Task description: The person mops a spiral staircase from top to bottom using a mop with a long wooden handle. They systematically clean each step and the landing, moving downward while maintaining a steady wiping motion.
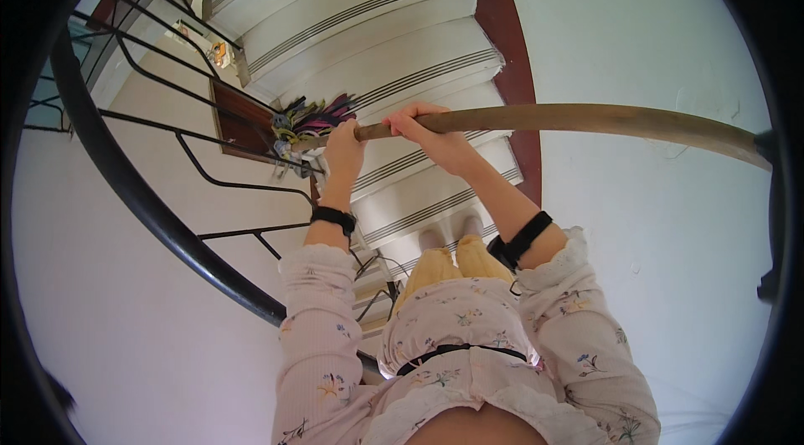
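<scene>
A mop's wooden handle (565, 117) runs across the view, from the right rim to its head on the left. My left hand (344, 147) is closed around the handle low down, close to the mop head. Higher up, my right hand (422, 125) grips the same handle. The mop head (314, 118), made of multicoloured cloth strips, lies at the left end of a stair tread, beside the railing. Its lower part is partly hidden by the railing bars.
Pale stairs (370, 77) with dark grooved edge strips rise ahead of my feet. A black metal railing (125, 194) curves along the left. On the right stands a pale wall (628, 212) with a dark red skirting band (518, 68). Further steps show below, behind me.
</scene>
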